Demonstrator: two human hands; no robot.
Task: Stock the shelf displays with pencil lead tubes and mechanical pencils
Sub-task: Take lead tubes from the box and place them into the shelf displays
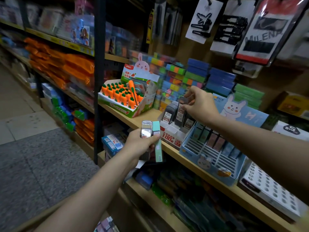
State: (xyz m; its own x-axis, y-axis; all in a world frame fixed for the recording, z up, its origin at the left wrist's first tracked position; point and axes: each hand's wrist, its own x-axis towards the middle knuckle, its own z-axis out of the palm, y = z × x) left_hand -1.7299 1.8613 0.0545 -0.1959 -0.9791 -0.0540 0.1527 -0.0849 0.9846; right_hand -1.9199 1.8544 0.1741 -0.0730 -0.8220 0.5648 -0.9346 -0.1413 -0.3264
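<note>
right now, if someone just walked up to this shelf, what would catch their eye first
Probably the bright orange carrot display box with its pink bunny topper, on the shelf left of centre. Next, the two hands in the middle: the right hand pinches a dark lead tube above the white lead box, while the left hand grips a silver tube and a mint green one. The pale blue bunny tray sits to the right.

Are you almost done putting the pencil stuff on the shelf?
Not yet. The white display box already has dark lead tubes in it. The right hand is placing another tube there. The left hand holds more tubes, and the blue bunny tray has many empty slots.
</note>
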